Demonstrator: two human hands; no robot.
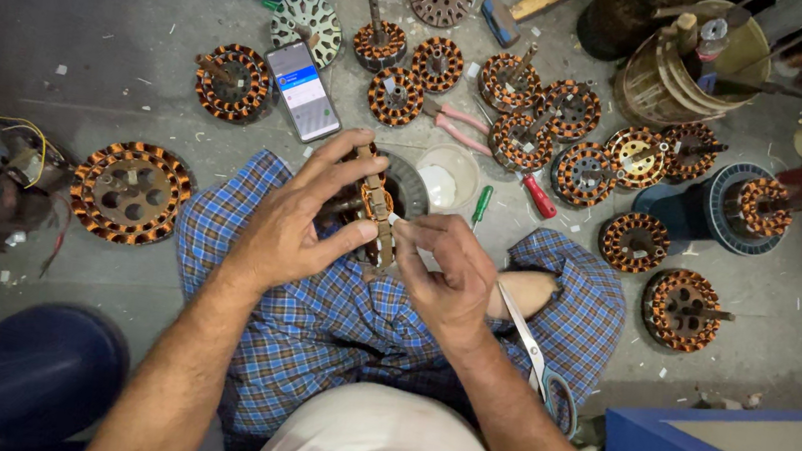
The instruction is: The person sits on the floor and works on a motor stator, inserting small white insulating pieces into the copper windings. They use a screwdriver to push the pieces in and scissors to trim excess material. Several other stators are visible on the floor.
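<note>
We note the left hand (291, 218) gripping a copper-wound stator (378, 203) held over the lap. The right hand (451, 272) pinches a small white slip (423, 255) against it. Scissors (537, 357) rest on the right thigh.

- stator (378, 203): glossy copper wire, dull metal core
- scissors (537, 357): shiny steel, lower right
- checked cloth (309, 326): soft matt
- floor (120, 42): rough grey concrete

- Repair workshop, someone sitting working on bare concrete floor (118, 62)
- Copper-wound stators (131, 192) lying all around
- Hammer (532, 7), pliers (463, 127), screwdriver (481, 205), scissors (538, 362) lying among them
</note>
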